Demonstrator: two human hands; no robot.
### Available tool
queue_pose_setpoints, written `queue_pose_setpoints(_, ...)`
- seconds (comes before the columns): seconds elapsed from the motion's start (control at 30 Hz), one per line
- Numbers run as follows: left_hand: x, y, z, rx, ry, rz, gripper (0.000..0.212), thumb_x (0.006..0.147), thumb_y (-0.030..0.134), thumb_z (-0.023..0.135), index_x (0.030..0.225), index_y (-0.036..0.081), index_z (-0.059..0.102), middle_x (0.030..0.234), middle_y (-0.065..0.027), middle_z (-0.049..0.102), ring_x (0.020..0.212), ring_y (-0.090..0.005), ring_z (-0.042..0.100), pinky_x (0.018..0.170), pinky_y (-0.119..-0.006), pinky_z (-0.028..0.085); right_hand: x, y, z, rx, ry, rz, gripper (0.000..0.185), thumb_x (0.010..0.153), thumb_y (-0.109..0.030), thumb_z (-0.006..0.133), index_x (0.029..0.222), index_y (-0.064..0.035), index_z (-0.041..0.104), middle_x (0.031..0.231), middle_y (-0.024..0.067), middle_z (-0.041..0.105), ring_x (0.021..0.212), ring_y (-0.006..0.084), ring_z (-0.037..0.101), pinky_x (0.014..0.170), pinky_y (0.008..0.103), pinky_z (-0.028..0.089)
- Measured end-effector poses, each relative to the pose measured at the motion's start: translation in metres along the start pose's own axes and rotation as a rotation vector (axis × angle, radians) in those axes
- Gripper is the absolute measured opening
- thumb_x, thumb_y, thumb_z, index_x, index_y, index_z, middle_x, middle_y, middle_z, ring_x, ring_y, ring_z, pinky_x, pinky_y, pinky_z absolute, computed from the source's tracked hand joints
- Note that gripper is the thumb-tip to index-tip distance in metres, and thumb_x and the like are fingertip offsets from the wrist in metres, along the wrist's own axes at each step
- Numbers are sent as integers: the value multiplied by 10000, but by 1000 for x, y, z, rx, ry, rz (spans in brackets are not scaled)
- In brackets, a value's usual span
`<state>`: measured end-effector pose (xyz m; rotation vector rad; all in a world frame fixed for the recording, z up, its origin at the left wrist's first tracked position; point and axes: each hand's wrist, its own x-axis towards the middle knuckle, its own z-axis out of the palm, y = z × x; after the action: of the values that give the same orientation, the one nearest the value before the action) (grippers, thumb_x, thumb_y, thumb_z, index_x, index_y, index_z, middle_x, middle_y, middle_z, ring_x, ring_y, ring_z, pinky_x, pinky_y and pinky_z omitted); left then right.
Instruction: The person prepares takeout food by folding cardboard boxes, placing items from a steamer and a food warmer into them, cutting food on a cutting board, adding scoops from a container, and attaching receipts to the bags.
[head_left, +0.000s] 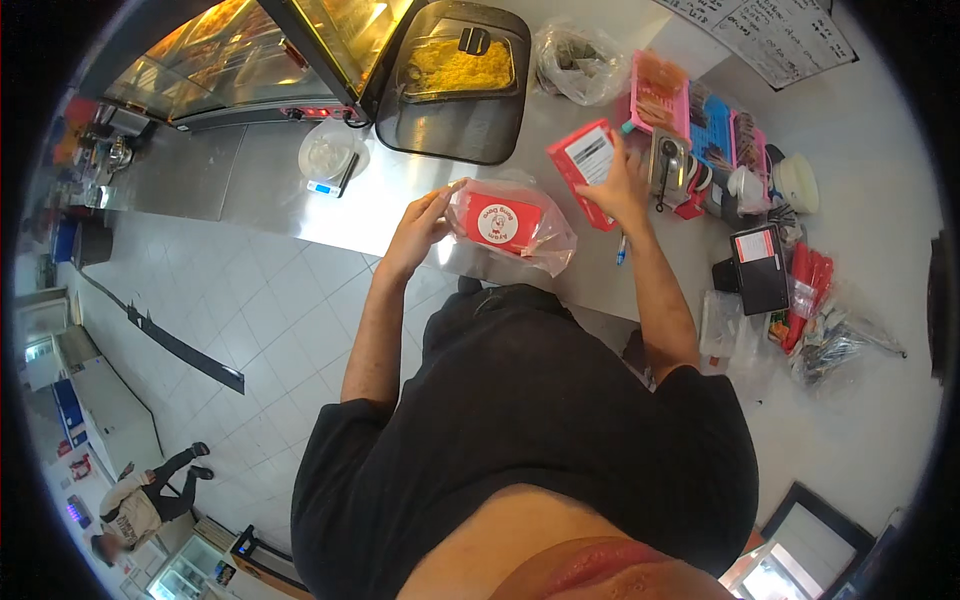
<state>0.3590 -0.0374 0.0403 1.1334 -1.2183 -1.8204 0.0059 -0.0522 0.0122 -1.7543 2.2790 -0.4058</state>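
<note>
My left hand (424, 225) pinches the edge of a clear plastic bag (555, 240) close to the front edge of the steel counter (274, 195). Inside that bag lies a red cardboard box (529, 215) with a round white printed logo. To the right, my right hand (621, 187) grips a second red box (568, 154), tilted, with a white label bearing writing and a printed code. This second box is apart from the bag. A blue pen (622, 250) lies on the counter just below it.
A lidded tray of yellow food (461, 67) sits behind the bag, beside a heated glass display case (225, 64). A digital scale (330, 185) carries a plastic bowl (328, 150). Pink baskets (660, 97) and a black device (759, 270) line the right. A person (139, 499) sits far off at lower left.
</note>
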Motion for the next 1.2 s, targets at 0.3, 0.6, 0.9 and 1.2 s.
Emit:
queue_pose_setpoints(0.3, 20, -16, -32, -59, -90, -63, 703, 1044, 609, 280, 1433, 81, 533, 720, 19, 620, 771, -99, 638, 711, -214, 463, -70, -139, -33, 841, 248, -585, 1263, 559, -168, 933, 1544, -80, 147, 1502, 164, 320, 1396, 318, 381, 1130, 505, 371)
queue_pose_setpoints(0.6, 28, -41, -42, -161, -114, -143, 732, 1028, 642, 283, 1438, 89, 531, 980, -97, 692, 839, -120, 645, 849, -284, 496, -72, -83, 40, 398, -308, -732, 1178, 533, -207, 904, 1533, -147, 282, 1423, 161, 444, 1357, 376, 433, 1107, 473, 410)
queue_pose_setpoints(0.9, 33, -56, -15, 4, -41, 48, 591, 1048, 512, 429, 1402, 60, 567, 681, 66, 526, 605, -36, 465, 596, -203, 392, -80, -100, 29, -25, -98, -648, 1132, 551, -386, 908, 1534, -305, 351, 1343, 192, 494, 1247, 373, 485, 1032, 492, 416)
queue_pose_setpoints(1.2, 19, -31, -16, -105, -43, 65, 668, 1035, 554, 401, 1393, 13, 559, 651, 43, 499, 603, -68, 494, 588, -226, 408, -92, -110, 26, 664, 142, -353, 1183, 629, -280, 933, 1547, -99, 210, 1365, 200, 451, 1263, 356, 483, 1065, 471, 413)
